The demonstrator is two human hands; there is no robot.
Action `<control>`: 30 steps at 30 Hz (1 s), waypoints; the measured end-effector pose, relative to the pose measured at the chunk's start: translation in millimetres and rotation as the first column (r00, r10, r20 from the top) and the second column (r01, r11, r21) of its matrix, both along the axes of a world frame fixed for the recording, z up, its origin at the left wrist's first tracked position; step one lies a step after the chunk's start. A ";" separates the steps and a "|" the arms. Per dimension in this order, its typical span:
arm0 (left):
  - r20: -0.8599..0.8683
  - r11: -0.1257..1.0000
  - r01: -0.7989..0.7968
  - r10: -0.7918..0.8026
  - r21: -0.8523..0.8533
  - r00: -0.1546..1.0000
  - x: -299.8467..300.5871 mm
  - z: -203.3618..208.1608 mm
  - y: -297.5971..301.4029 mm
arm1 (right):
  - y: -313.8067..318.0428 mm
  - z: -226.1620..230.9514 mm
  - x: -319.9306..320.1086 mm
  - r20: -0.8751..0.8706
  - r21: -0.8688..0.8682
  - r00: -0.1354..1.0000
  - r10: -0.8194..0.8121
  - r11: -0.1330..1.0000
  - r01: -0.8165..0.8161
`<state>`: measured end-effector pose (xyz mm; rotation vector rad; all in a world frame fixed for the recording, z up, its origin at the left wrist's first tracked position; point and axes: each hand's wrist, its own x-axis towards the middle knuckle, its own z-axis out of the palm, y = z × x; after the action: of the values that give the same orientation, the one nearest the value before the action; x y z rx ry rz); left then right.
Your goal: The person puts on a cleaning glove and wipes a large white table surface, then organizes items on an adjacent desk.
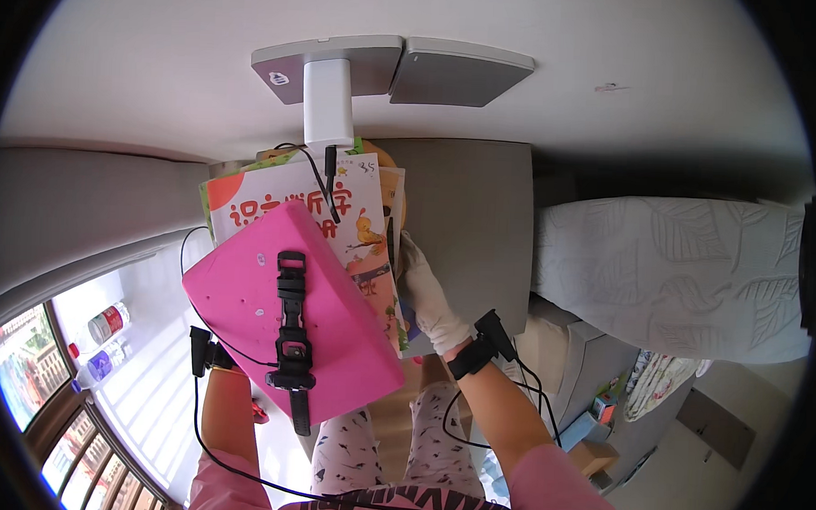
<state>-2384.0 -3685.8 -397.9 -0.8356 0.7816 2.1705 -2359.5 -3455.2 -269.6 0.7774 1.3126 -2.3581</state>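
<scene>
Gloved right hand (pixel 427 296) is gripping book stack (pixel 355 226) at frame centre; left hand is hiding under pink board (pixel 289 314), grip unclear.

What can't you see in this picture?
Head view:
- Left hand: hidden behind the pink case; its grip cannot be told.
- Right hand: its fingertips go behind the stack of picture books.
- Lower books: covered by the top one.
- Bottles by the window: too small to tell apart.

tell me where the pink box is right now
In the head view, the pink box sits left of centre, carried on top of the picture books, with the gloved right hand beside it.
</scene>
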 end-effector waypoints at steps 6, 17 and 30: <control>0.010 0.992 -0.011 0.010 0.126 1.000 5.0 6.3 25.3 | -17.9 3.6 -12.6 -0.043 -0.249 0.997 -0.056 0.967 0.044; 0.019 0.961 -0.154 0.154 0.228 0.988 24.7 41.3 67.6 | 39.3 28.3 15.5 0.207 -0.216 0.977 -0.057 0.971 0.103; 0.003 0.900 -0.391 0.398 0.191 0.917 18.9 85.5 175.2 | 246.6 -29.0 74.7 0.023 -0.250 0.948 0.319 0.920 -0.303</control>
<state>-2365.1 -3510.5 -312.4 -0.9197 0.4377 2.5756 -2284.8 -3208.5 -298.6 0.5195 1.0093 -2.1645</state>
